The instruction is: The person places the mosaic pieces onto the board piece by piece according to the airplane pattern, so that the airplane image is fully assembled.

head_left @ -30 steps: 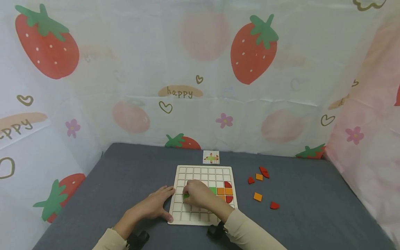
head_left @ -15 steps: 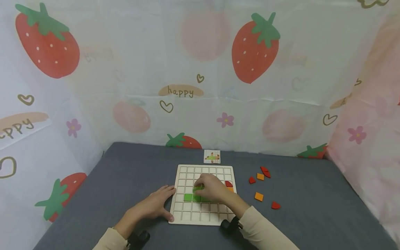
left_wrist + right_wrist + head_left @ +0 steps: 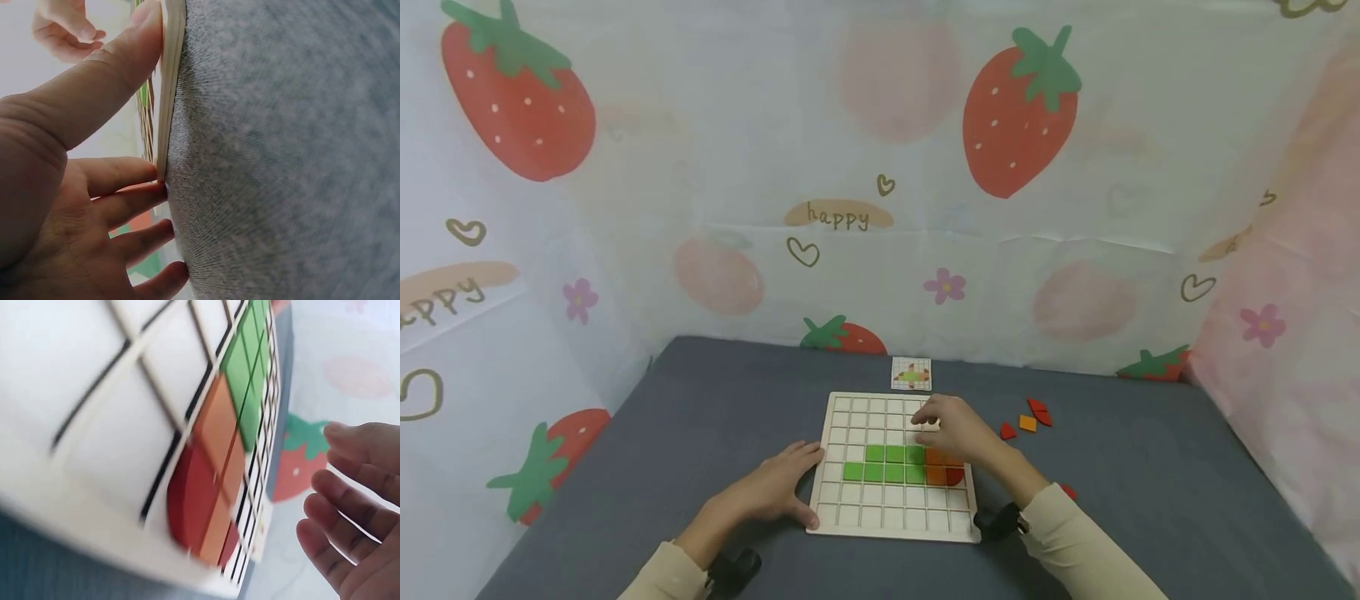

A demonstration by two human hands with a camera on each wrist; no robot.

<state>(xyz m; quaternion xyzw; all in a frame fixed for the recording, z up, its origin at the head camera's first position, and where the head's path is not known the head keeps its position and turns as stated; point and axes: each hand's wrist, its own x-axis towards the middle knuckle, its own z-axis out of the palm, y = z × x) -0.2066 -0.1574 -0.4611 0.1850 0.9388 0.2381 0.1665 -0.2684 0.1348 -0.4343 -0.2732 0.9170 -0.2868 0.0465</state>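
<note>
A wooden grid board lies on the grey cloth. Several green tiles fill two of its rows, with orange tiles and a red rounded tile to their right. My left hand rests flat on the cloth, its thumb pressed against the board's left edge. My right hand hovers over the board's upper right cells with relaxed fingers and holds nothing. In the right wrist view the hand is empty beside the green tiles and orange tiles.
A small pattern card lies behind the board. Loose red pieces and an orange square sit on the cloth to the right, another red piece beside my right sleeve. Strawberry-print sheets wall in the table.
My right hand has moved from the board's left middle to its upper right, leaving the green tiles uncovered in their cells. The left hand has stayed at the board's edge.
</note>
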